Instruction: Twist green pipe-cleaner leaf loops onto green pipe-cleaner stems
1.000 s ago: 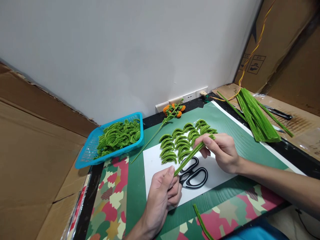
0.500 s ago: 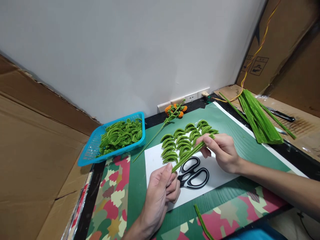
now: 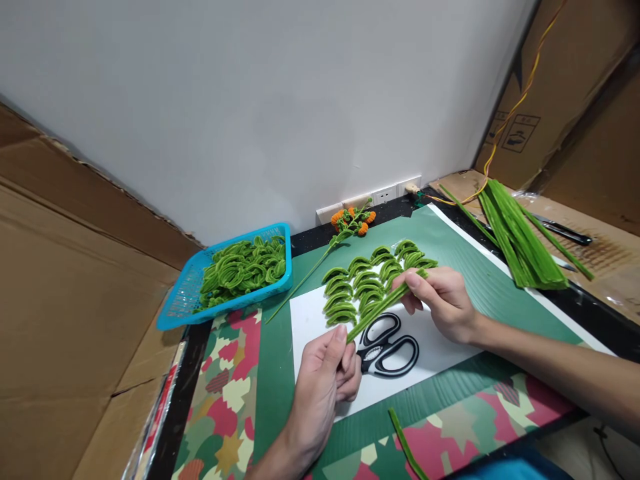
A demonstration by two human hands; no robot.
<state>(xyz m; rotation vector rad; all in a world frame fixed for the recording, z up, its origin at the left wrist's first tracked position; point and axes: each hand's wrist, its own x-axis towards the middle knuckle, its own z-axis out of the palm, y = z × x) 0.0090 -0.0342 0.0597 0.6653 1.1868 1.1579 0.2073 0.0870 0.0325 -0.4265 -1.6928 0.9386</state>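
Observation:
A short bundle of green pipe cleaners (image 3: pixel 381 309) is stretched at a slant between my two hands. My left hand (image 3: pixel 327 370) pinches its lower end between thumb and fingers. The upper end sits in the closed fingers of my right hand (image 3: pixel 440 300). Under the bundle lie black-handled scissors (image 3: pixel 395 353) on a white sheet (image 3: pixel 313 327); my left hand hides their blades. Just behind, several curved green pipe cleaner pieces (image 3: pixel 367 277) lie in rows on the sheet. A single green pipe cleaner (image 3: pixel 406 445) rests near the front edge.
A blue basket (image 3: pixel 225 303) of looped green pieces stands at the left. An orange-flowered stem (image 3: pixel 320 260) lies behind the sheet. Long green pipe cleaners (image 3: pixel 525 243) and a knife (image 3: pixel 565 230) lie at the right. Cardboard (image 3: pixel 75 320) flanks the left side; a yellow cable (image 3: pixel 517 103) hangs at the right.
Almost nothing differs. The view has shifted very slightly, and both hands keep their hold on the green bundle.

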